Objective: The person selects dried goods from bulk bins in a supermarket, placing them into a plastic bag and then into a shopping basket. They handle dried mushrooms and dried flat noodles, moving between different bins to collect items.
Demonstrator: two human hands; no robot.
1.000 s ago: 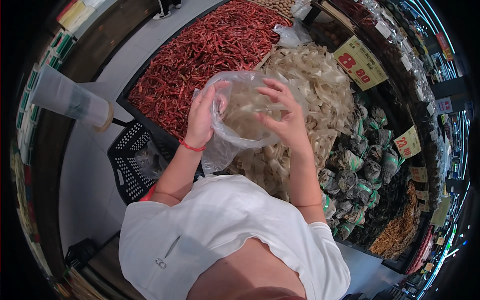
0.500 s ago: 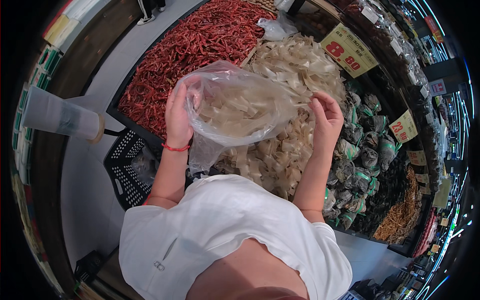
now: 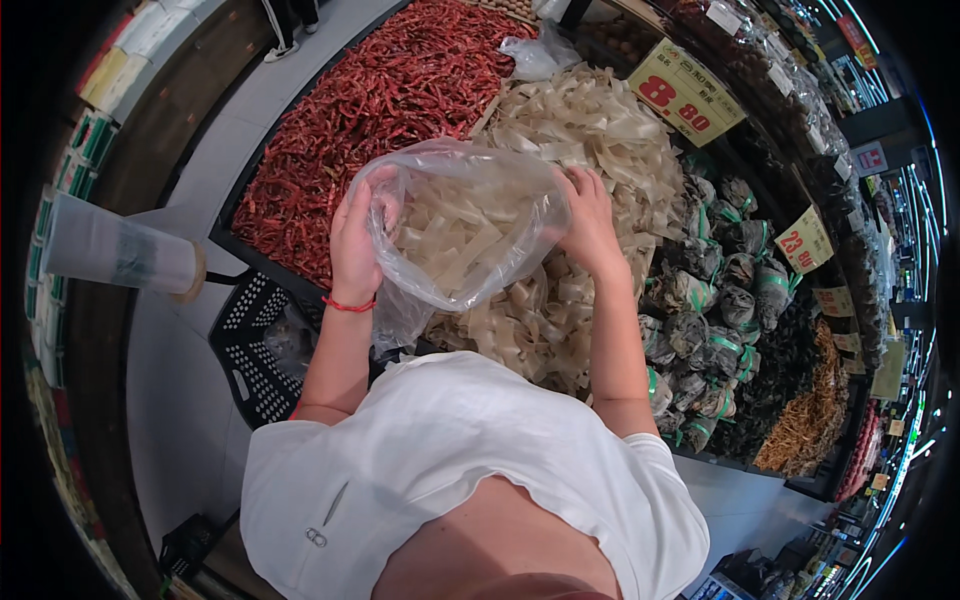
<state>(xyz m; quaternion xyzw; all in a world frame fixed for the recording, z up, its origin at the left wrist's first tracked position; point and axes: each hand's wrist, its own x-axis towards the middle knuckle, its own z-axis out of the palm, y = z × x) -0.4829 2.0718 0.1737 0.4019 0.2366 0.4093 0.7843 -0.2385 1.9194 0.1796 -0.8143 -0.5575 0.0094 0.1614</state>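
Observation:
A clear plastic bag [image 3: 466, 291] hangs in front of me with its mouth spread wide. My left hand [image 3: 356, 245], a red cord round its wrist, is closed on the bag's left rim, the fingers partly showing through the film. At the opposite side my right hand [image 3: 592, 222] has its bent fingers round the bag's right edge; its thumb is partly hidden by the plastic. Pale, flat dried noodle strips [image 3: 610, 135] lie heaped under and behind the bag. Strips show through it, and I cannot tell whether any lie inside.
Dried red chillies [image 3: 380, 90] fill the tray at the far left. Dark bundles tied with green bands [image 3: 725, 290] lie to the right, beside brown dried strips [image 3: 805, 410]. A yellow price sign [image 3: 685, 92] stands behind the noodles. A black perforated basket [image 3: 262, 340] is at the left.
My right hand has moved left, from a pinch out at the right to the bag's right edge. The bag's mouth is now rounder; my left hand keeps its hold.

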